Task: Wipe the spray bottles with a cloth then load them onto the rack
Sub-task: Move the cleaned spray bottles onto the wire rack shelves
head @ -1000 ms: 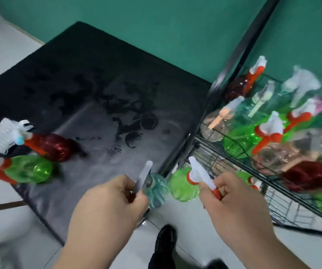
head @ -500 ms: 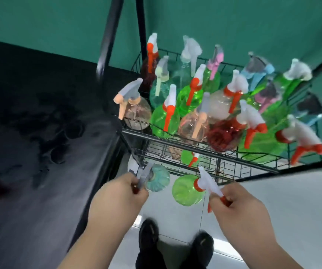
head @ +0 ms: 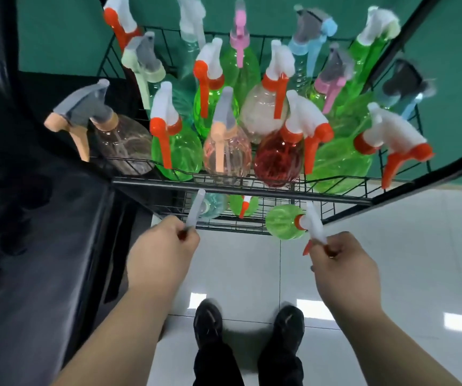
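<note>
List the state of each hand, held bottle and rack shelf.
left hand: grips teal bottle's sprayer
teal bottle: held, body over lower shelf
right hand: grips green bottle's sprayer
green bottle: held sideways at lower shelf's front
top shelf: crowded with upright bottles
lower shelf: one stowed bottle, otherwise wire showing

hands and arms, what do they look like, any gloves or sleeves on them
The left hand and right hand are bare: no gloves, rings or watch show. The forearms are bare too, with no sleeve in view down to the picture's lower edge. Below them the person wears dark trousers and black shoes.
</note>
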